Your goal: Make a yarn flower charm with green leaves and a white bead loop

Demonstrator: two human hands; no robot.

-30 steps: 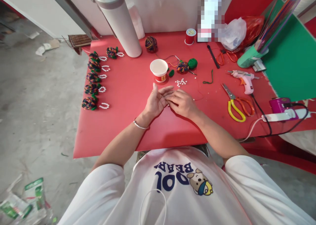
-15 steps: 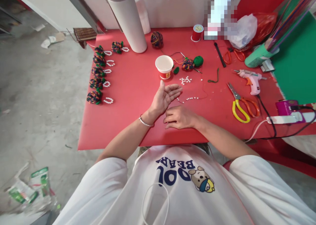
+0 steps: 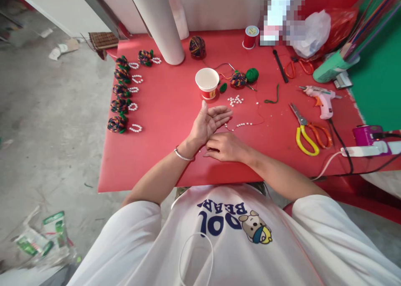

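Note:
My left hand (image 3: 210, 121) lies palm up over the table with its fingers stretched out, a silver bangle on the wrist. Against the heel of that palm, my right hand (image 3: 226, 147) has its fingers curled in; what they hold, if anything, is hidden. One small white bead (image 3: 199, 151) shows just left of the right fingertips. Past the left fingers runs a thin red thread with a row of white beads (image 3: 244, 124) on it. A loose pile of white beads (image 3: 235, 100) lies beyond, near a paper cup (image 3: 208, 85).
Yarn flowers (image 3: 117, 123) with bead loops line the left edge. Multicoloured yarn (image 3: 197, 47), a green yarn ball (image 3: 251, 75) and a thread spool (image 3: 250, 37) sit behind. At right are scissors (image 3: 302, 129), a glue gun (image 3: 322, 100) and a power strip (image 3: 360, 151). A tall white cylinder (image 3: 163, 31) stands at back.
My right hand has shifted slightly left along the left palm's heel, and the single bead now shows beside its fingertips. My left hand keeps its pose. The view has moved a little.

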